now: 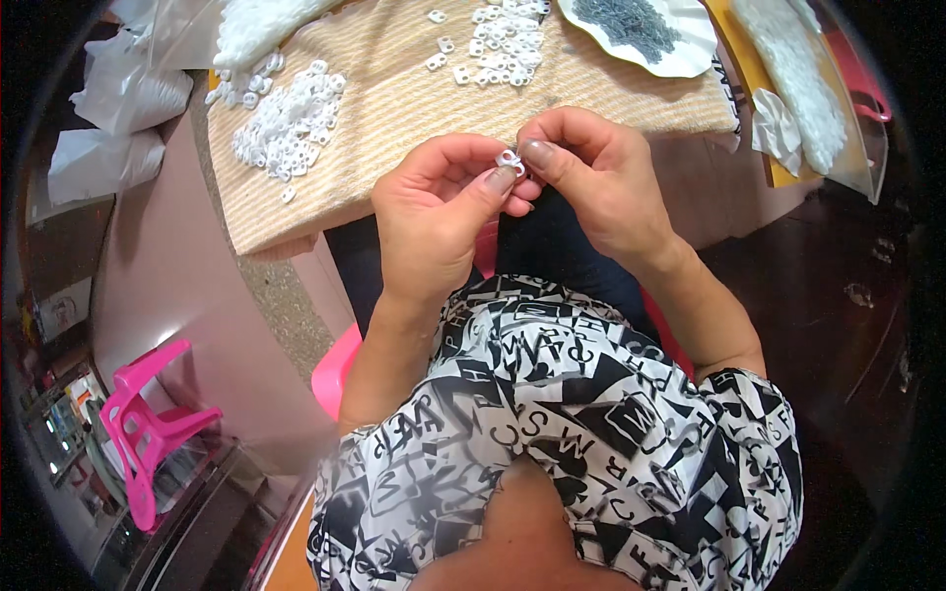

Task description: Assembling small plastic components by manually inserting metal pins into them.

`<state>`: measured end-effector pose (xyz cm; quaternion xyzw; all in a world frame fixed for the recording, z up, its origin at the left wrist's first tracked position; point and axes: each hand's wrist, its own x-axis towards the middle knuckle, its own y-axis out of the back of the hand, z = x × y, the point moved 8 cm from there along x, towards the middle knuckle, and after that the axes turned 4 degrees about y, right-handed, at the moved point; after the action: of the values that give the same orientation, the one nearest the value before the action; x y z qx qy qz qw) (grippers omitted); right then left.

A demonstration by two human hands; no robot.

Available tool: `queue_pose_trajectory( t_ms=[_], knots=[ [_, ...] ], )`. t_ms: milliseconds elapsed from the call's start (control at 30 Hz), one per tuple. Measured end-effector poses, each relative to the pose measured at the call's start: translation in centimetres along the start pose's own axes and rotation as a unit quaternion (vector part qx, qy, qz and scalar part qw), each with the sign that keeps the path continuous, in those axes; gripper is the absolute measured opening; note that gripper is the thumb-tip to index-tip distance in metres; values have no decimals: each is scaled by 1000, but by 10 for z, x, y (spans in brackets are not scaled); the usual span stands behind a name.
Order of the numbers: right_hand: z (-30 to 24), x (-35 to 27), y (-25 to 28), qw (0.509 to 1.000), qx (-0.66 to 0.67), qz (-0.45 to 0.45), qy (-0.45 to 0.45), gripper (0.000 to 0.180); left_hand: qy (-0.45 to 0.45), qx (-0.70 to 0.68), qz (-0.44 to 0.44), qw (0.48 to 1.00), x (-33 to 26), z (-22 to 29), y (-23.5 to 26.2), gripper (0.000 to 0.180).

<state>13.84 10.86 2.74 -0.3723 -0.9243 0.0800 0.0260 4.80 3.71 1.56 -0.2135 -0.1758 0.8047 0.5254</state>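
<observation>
Above my lap, near the table's front edge, my left hand (439, 197) pinches a small white plastic piece (510, 164) with round holes between thumb and fingers. Close against its right side is my right hand (596, 172), thumb and forefinger pressed together. Whatever those right fingertips hold is too small and hidden to make out. Beyond my hands lie a pile of similar white pieces (503, 44) and, farther left, a heap of small white parts (291, 123). A white scalloped dish (695, 49) at the far right holds many small grey metal parts (631, 28).
A striped yellowish cloth (384, 98) covers the table. Clear bags of white parts lie at the back left (261, 30) and far right (803, 89), beside crumpled white paper (777, 130). A pink plastic chair (153, 424) stands on the floor at left.
</observation>
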Motion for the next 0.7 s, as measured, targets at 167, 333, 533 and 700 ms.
queue_pose_trajectory(
  t_ms=[167, 333, 533, 700],
  knots=[
    [0, 0, -2, 999, 32, 0, -12, 9, -2, 5, 3, 1000, 0, 2, 2, 13],
    [0, -1, -3, 999, 30, -2, -11, 10, -8, 14, 5, 1000, 0, 1, 2, 13],
    [-7, -3, -5, 998, -48, 0, 37, 8, -19, 33, 18, 999, -2, 1, 1, 12],
    [-5, -4, -6, 998, -44, 17, 51, 6, -25, 57, 35, 997, -7, 4, 1, 11]
  ],
)
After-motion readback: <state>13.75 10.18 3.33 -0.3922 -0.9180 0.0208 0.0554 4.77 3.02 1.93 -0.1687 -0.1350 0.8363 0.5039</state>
